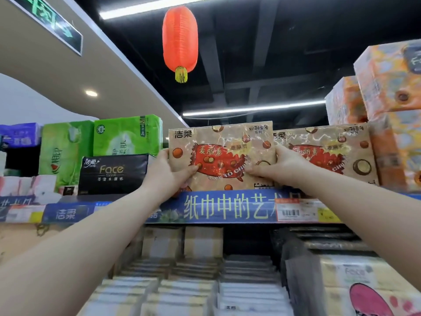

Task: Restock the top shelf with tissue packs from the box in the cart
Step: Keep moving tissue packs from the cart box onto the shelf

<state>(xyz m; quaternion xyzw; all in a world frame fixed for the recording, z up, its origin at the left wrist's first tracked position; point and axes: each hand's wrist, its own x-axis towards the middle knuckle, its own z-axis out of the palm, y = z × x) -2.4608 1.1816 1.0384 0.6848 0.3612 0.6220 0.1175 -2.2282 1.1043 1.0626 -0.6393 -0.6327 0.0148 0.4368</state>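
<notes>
Standing tissue pack: tan glossy wrapper with red candy graphic, being held upright at the top shelf front.
Left hand: gripping its left edge.
Right hand: gripping its right edge.
Neighbouring pack: matching, standing just beside.

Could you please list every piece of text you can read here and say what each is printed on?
"洁柔" and "麦丽素": held tissue pack.
"Face TISSUE": black pack.
"纸巾中的艺", and "洁柔" further left: shelf-edge strip; the price tag covers the next character.
"Face": pale pack, lower right.
Too blurred to read: price tag, green ceiling sign.
</notes>
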